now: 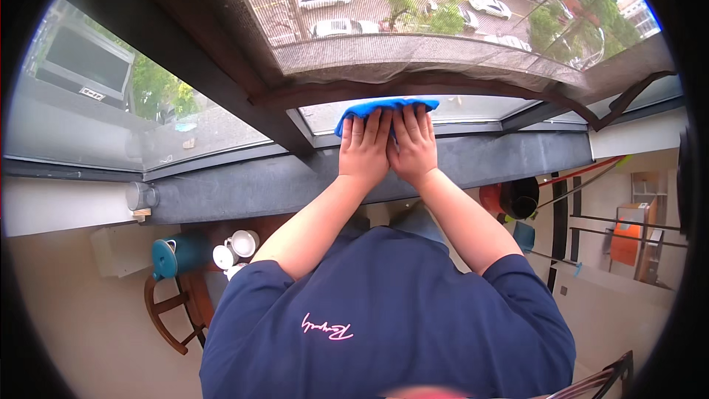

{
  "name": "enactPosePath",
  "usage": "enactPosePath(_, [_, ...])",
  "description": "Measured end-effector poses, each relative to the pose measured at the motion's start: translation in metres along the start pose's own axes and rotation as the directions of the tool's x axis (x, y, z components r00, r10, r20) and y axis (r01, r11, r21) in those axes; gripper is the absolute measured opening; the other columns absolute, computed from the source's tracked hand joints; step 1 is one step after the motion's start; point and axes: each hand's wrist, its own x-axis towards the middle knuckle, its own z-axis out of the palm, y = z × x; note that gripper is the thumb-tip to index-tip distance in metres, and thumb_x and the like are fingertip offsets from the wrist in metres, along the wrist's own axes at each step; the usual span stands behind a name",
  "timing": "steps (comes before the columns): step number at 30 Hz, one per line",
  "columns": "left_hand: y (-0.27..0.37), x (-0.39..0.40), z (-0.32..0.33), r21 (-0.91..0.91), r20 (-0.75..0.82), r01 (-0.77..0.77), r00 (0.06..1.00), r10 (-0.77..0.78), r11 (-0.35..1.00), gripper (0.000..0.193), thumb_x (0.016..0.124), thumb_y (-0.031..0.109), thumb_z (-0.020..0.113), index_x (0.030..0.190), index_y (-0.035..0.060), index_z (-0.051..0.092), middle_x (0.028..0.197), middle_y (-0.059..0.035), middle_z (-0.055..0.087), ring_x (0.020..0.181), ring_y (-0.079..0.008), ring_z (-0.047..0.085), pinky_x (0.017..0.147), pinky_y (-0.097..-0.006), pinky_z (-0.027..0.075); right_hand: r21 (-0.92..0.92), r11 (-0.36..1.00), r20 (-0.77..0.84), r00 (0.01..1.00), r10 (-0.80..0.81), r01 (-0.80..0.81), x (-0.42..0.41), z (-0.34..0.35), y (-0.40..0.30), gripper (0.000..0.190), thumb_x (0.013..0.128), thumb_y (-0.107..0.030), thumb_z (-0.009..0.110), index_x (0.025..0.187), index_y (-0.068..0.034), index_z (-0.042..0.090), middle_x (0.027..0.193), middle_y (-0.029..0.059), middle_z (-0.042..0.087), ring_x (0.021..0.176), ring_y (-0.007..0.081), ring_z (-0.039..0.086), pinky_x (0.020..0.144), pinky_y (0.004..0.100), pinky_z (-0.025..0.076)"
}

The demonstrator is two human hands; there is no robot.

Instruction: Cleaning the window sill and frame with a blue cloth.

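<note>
A blue cloth lies bunched against the lower window pane, just above the window's dark frame. My left hand presses on it palm down, fingers pointing away from me. Right beside it, my right hand holds the same cloth flat under its fingers. The two hands touch along their thumb sides, and the palms and thumb tips are partly hidden. Below the wrists runs a dark grey window sill. Just beyond the cloth hangs the brown lower edge of an insect screen, sagging and wavy.
A clear glass jar stands at the sill's left end. Lower left are a teal kettle, several white cups and a wooden chair. A black-and-red bucket-like container and poles are on the right. A thick dark mullion divides the window.
</note>
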Motion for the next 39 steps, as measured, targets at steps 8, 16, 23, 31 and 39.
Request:
enactPosePath(8, [0.006, -0.044, 0.012, 0.024, 0.324, 0.073, 0.943, -0.077, 0.997, 0.062, 0.087, 0.029, 0.049, 0.145, 0.0091, 0.035, 0.151, -0.0126, 0.029, 0.138, -0.0379, 0.029, 0.114, -0.0489, 0.02, 0.116, 0.991, 0.265, 0.964, 0.034, -0.066, -0.037, 0.005, -0.007, 0.058, 0.083, -0.029, 0.06, 0.135, -0.005, 0.048, 0.144, 0.0172, 0.04, 0.136, 0.0381, 0.033, 0.111, 0.0504, 0.026])
enactPosePath(16, [0.003, -0.022, 0.01, 0.091, 0.246, 0.082, 0.964, -0.102, 0.992, 0.069, 0.083, 0.041, 0.06, 0.14, 0.0075, 0.041, 0.147, -0.0156, 0.036, 0.135, -0.0421, 0.032, 0.112, -0.0528, 0.023, 0.148, 0.988, 0.234, 0.969, -0.077, 0.042, -0.022, -0.015, 0.022, 0.059, 0.085, -0.031, 0.057, 0.137, -0.005, 0.046, 0.148, 0.0139, 0.036, 0.138, 0.0355, 0.032, 0.112, 0.0486, 0.025])
enactPosePath(23, [0.032, -0.025, 0.02, 0.103, 0.08, 0.257, 0.961, -0.265, 0.961, 0.07, 0.083, 0.039, 0.062, 0.143, 0.0112, 0.039, 0.148, -0.0208, 0.031, 0.136, -0.0448, 0.028, 0.11, -0.0559, 0.024, 0.336, 0.94, 0.359, 0.913, -0.192, 0.065, -0.039, -0.019, 0.041, 0.06, 0.083, -0.026, 0.062, 0.136, -0.004, 0.046, 0.146, 0.0187, 0.036, 0.137, 0.0387, 0.031, 0.112, 0.0503, 0.024])
enactPosePath(31, [0.061, -0.006, 0.062, -0.166, -0.322, 0.469, 0.806, -0.497, 0.868, 0.083, 0.082, 0.03, 0.069, 0.145, 0.0025, 0.023, 0.149, -0.0338, 0.016, 0.135, -0.0547, 0.018, 0.109, -0.0592, 0.021, 0.384, 0.922, 0.438, 0.871, -0.223, 0.044, -0.069, -0.03, 0.086, 0.06, 0.084, -0.024, 0.061, 0.135, 0.004, 0.044, 0.143, 0.0251, 0.038, 0.135, 0.0441, 0.031, 0.11, 0.0535, 0.025])
enactPosePath(39, [0.042, 0.013, 0.073, -0.119, -0.467, 0.567, 0.692, -0.55, 0.815, 0.09, 0.085, 0.046, 0.059, 0.146, -0.0048, 0.015, 0.149, -0.0368, 0.01, 0.137, -0.0555, 0.011, 0.111, -0.0612, 0.013, 0.422, 0.896, 0.438, 0.834, -0.336, 0.139, -0.074, -0.036, 0.099, 0.051, 0.085, -0.025, 0.06, 0.128, 0.002, 0.052, 0.142, 0.0226, 0.04, 0.134, 0.042, 0.034, 0.108, 0.0531, 0.027])
